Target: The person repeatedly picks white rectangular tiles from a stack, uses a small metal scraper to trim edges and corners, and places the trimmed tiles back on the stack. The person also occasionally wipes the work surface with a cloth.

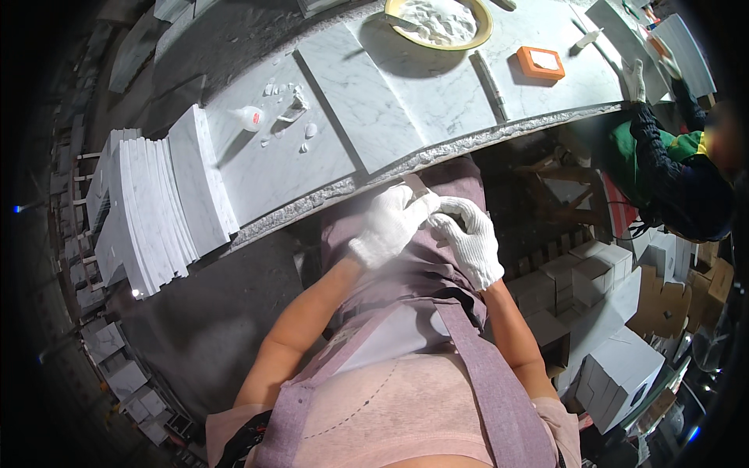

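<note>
My left hand, in a white knit glove, is closed in front of my apron, just off the near edge of the stone table. A small pale flat piece sticks out above its fingers; its kind does not show. Beside it my right hand, gloved alike, has its fingers curled in, the fingertips meeting the left hand's. What lies between the right fingers is hidden. Beyond my hands, a grey-veined marble slab lies on the white marble table top.
A squeeze bottle and torn white scraps lie at left, near upright stacked slabs. Farther back are a bowl of white powder, a marker-like stick and an orange box. A co-worker is at right, near boxes.
</note>
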The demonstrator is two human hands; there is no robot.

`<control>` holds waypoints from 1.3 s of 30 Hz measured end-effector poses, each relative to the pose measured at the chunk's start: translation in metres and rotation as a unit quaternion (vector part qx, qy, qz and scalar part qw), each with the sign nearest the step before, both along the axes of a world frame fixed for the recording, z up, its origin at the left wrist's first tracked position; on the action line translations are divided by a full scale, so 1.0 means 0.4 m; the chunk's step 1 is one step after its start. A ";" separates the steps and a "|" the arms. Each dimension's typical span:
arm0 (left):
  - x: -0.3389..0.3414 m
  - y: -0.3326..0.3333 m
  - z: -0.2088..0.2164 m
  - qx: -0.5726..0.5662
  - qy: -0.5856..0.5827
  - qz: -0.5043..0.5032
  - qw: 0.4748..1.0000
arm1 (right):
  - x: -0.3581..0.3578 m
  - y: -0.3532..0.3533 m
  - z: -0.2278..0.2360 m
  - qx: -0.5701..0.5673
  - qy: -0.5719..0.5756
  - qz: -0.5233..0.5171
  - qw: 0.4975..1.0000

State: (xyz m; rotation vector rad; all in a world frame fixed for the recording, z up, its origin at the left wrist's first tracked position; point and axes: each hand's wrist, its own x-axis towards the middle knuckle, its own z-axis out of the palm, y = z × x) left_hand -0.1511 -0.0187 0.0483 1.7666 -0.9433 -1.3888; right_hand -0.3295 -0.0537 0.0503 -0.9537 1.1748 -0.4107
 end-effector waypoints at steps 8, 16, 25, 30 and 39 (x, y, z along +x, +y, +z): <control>0.049 0.044 0.033 -0.063 -0.314 -0.352 0.879 | -0.137 -0.062 -0.039 -0.379 0.270 0.182 0.866; 0.158 -0.001 -0.043 -0.338 -0.496 -0.043 0.799 | -0.144 -0.210 -0.018 -0.126 0.056 -0.061 0.989; 0.287 -0.121 -0.166 -0.377 -0.622 -0.017 0.686 | 0.016 -0.507 0.053 -0.214 0.026 -0.070 0.974; 0.281 -0.118 -0.163 -0.364 -0.616 -0.004 0.698 | 0.112 -0.620 0.042 -0.304 0.085 -0.010 0.949; 0.275 -0.120 -0.152 -0.345 -0.624 0.006 0.701 | 0.225 -0.749 -0.050 -0.449 0.232 0.101 0.857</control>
